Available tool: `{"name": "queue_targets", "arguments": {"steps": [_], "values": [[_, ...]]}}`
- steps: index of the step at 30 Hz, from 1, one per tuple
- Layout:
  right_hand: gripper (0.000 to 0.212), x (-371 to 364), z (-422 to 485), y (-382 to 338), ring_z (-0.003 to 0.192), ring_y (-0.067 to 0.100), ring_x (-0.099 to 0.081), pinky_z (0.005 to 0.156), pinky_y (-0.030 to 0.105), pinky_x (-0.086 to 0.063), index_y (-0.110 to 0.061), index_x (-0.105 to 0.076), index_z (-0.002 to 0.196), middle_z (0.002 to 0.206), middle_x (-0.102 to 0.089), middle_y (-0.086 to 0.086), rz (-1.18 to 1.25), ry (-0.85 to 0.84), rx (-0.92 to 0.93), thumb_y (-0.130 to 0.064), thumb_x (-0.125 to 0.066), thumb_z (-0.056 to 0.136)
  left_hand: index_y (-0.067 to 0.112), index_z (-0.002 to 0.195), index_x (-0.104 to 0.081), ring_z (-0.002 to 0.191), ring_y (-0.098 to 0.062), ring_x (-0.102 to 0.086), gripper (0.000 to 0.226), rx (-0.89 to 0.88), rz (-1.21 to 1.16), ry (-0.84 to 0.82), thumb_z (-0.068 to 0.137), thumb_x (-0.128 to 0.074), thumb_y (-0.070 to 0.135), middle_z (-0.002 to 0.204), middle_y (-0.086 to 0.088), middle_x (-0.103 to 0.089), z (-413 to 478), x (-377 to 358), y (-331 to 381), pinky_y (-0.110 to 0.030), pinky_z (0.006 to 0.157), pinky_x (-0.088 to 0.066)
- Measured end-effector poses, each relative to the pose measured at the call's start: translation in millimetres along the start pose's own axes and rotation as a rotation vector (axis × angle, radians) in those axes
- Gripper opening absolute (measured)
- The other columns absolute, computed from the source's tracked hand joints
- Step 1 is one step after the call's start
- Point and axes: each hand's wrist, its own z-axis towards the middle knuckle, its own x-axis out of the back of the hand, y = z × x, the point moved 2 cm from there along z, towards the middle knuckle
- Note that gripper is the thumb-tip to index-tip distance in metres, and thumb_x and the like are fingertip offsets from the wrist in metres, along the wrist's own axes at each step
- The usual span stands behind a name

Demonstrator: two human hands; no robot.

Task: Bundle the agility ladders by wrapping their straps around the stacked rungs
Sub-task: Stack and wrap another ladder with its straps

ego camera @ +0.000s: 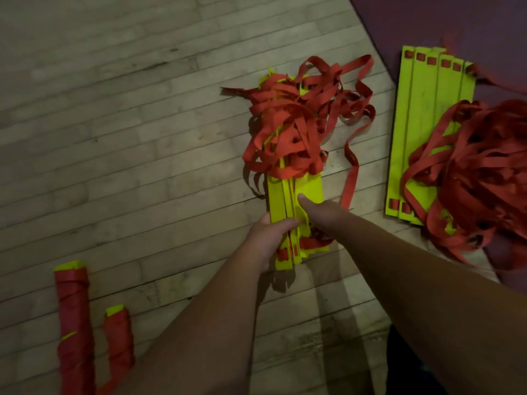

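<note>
A stack of yellow rungs (309,189) stands on edge on the wooden floor at the centre, with a tangle of red straps (296,124) heaped over its far half. My left hand (268,238) grips the near end of the stack from the left, thumb over the top. My right hand (322,212) holds the stack from the right, thumb pressed on the top rung; its fingers are hidden behind the rungs. One loose strap (350,178) trails down the right side.
Two wrapped bundles (74,323) (119,334) lie at the lower left. Another ladder (422,124) with spread rungs and a pile of red straps (479,172) lies at the right, partly on a purple mat (456,21).
</note>
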Motion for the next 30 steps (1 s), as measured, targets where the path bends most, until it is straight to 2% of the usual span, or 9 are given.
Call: {"name": "queue_targets", "arguments": {"steps": [3, 6, 10, 15, 18, 23, 25, 27, 30], "values": [[0.097, -4, -14, -6, 0.112, 0.040, -0.069, 0.087, 0.038, -0.055, 0.002, -0.067, 0.127, 0.124, -0.069, 0.023, 0.054, -0.017, -0.002, -0.086, -0.044, 0.094, 0.020, 0.126, -0.074, 0.097, -0.040, -0.079, 0.033, 0.030, -0.057, -0.055, 0.093, -0.077, 0.013, 0.111, -0.022, -0.080, -16, 5, 9, -0.064, 0.079, -0.065], [0.122, -11, -15, -6, 0.112, 0.037, -0.071, 0.101, 0.051, -0.058, -0.009, -0.067, 0.137, 0.129, -0.071, 0.019, 0.302, -0.079, -0.025, -0.106, -0.043, 0.065, 0.017, 0.128, -0.070, 0.081, -0.034, -0.078, 0.032, 0.013, -0.059, -0.093, 0.097, -0.071, 0.010, 0.103, -0.022, -0.078, -36, 12, 22, -0.048, 0.063, -0.064], [0.083, -15, -47, -24, 0.108, 0.036, -0.072, 0.085, 0.047, -0.061, -0.022, -0.066, 0.137, 0.121, -0.073, 0.017, 0.638, -0.270, -0.019, -0.088, -0.041, 0.094, 0.025, 0.123, -0.071, 0.088, -0.038, -0.078, 0.033, -0.035, 0.046, -0.066, 0.093, -0.073, 0.011, 0.103, -0.020, -0.079, -60, 20, 34, -0.054, 0.072, -0.067], [0.096, -16, -80, -50, 0.113, 0.031, -0.076, 0.103, 0.056, -0.058, -0.024, -0.072, 0.132, 0.123, -0.078, 0.008, 0.694, -0.395, 0.080, -0.097, -0.066, 0.070, 0.030, 0.109, -0.076, 0.088, -0.023, -0.079, 0.033, -0.201, 0.251, 0.114, 0.076, -0.079, 0.025, 0.091, 0.001, -0.081, -92, 21, 46, -0.045, 0.083, -0.066], [0.055, -14, -109, -70, 0.089, 0.024, -0.078, 0.083, 0.038, -0.065, -0.016, -0.074, 0.111, 0.099, -0.079, 0.008, 0.760, -0.394, 0.157, -0.068, -0.068, 0.094, 0.033, 0.113, -0.074, 0.085, -0.014, -0.076, 0.037, -0.321, 0.342, 0.190, 0.078, -0.078, 0.022, 0.091, 0.007, -0.079, -121, 14, 59, -0.032, 0.076, -0.061], [0.046, -6, -162, -100, 0.078, 0.024, -0.077, 0.075, 0.034, -0.062, -0.016, -0.075, 0.109, 0.087, -0.078, 0.007, 0.722, -0.339, 0.246, -0.060, -0.071, 0.096, 0.030, 0.113, -0.072, 0.084, -0.017, -0.073, 0.036, -0.453, 0.444, 0.323, 0.078, -0.075, 0.025, 0.090, 0.007, -0.076, -170, 14, 80, -0.034, 0.074, -0.059], [0.051, 0, -186, -113, 0.085, 0.026, -0.076, 0.093, 0.043, -0.062, -0.017, -0.076, 0.103, 0.088, -0.077, 0.008, 0.635, -0.315, 0.240, -0.065, -0.079, 0.087, 0.032, 0.112, -0.071, 0.086, -0.022, -0.073, 0.036, -0.484, 0.471, 0.368, 0.077, -0.077, 0.026, 0.092, 0.005, -0.076, -189, 16, 85, -0.036, 0.076, -0.059], [0.073, 5, -209, -127, 0.094, 0.029, -0.076, 0.105, 0.049, -0.057, -0.013, -0.078, 0.115, 0.099, -0.076, 0.011, 0.570, -0.324, 0.238, -0.069, -0.089, 0.070, 0.036, 0.113, -0.069, 0.087, -0.024, -0.073, 0.037, -0.538, 0.502, 0.411, 0.077, -0.077, 0.030, 0.093, 0.005, -0.076, -211, 16, 89, -0.040, 0.077, -0.061], [0.091, 15, -231, -147, 0.094, 0.031, -0.073, 0.097, 0.049, -0.059, -0.011, -0.074, 0.126, 0.102, -0.073, 0.013, 0.473, -0.285, 0.243, -0.064, -0.087, 0.053, 0.036, 0.115, -0.067, 0.089, -0.028, -0.072, 0.034, -0.611, 0.573, 0.493, 0.081, -0.070, 0.035, 0.097, 0.003, -0.070, -239, 14, 97, -0.047, 0.077, -0.063]]}}
